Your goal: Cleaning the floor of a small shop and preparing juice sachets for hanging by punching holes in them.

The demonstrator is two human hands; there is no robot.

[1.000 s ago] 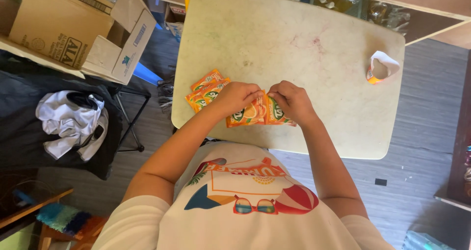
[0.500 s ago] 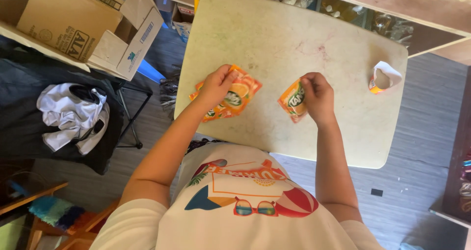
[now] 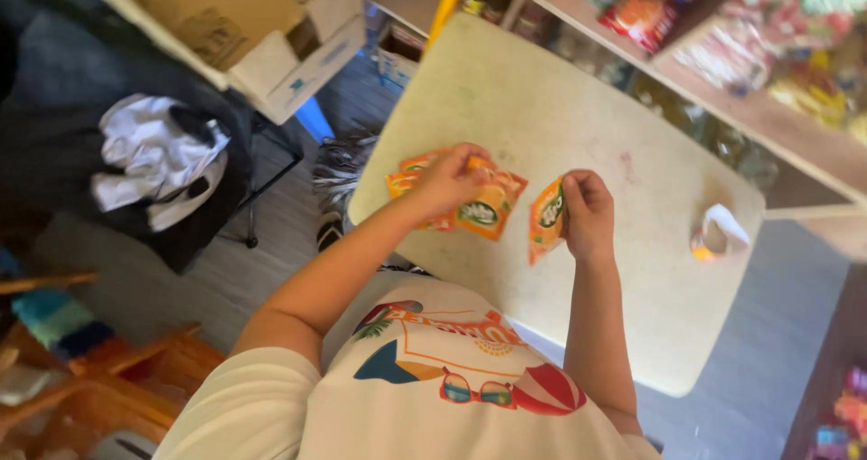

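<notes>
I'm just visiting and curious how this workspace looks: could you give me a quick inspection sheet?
Surface: pale table, scuffed and stained.
Job's things: orange sachets at the table edge; single sachet apart from them.
Clutter: small torn wrapper near the right edge.
Hands: left hand rests on the sachets; right hand grips the single sachet.
Cables: nothing seen.
Surroundings: cardboard box, white cloth, shelf of packaged goods.

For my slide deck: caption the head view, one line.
Left hand presses orange packets on a pale table; right hand holds one packet.
</notes>
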